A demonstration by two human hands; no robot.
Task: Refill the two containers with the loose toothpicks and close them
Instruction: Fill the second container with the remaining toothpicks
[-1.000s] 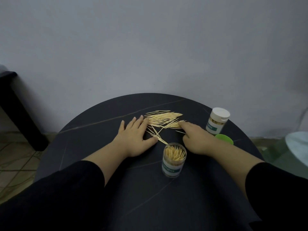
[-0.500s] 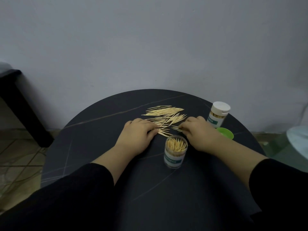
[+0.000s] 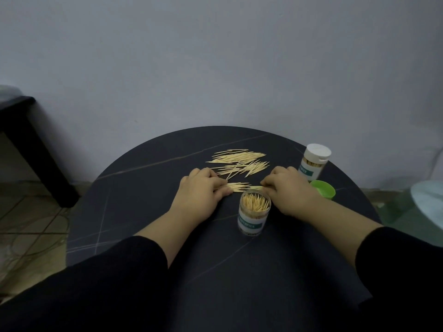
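A plain grey wall [image 3: 215,56] fills the upper half of the frame; below it a round black table [image 3: 143,212] with pale veins takes up the middle, its near edge hidden under two black sleeves, the left sleeve [image 3: 96,283] and the right sleeve [image 3: 402,259], both cut off by the bottom of the frame; at the left edge a dark stand [image 3: 31,152] is only partly in view, and at the right edge a pale object [image 3: 429,207] is cut off and too dim to make out; the left hand [image 3: 201,195] lies at the centre with fingers curled and thumb tucked, pinching the left end of a small bundle [image 3: 237,187] of toothpicks flat on the table; the right hand [image 3: 290,188], just right of centre, has its fingers curled onto the bundle's right end, the fingertips folded under and hard to see; an open jar [image 3: 253,214] stands upright just below the bundle, packed with toothpicks, its label partly readable; a capped jar [image 3: 314,164] with a white top stands at the right, partly behind the right hand; a green lid [image 3: 323,189] lies just below it, touching or nearly so; the loose pile [image 3: 239,162] is spread above the hands.
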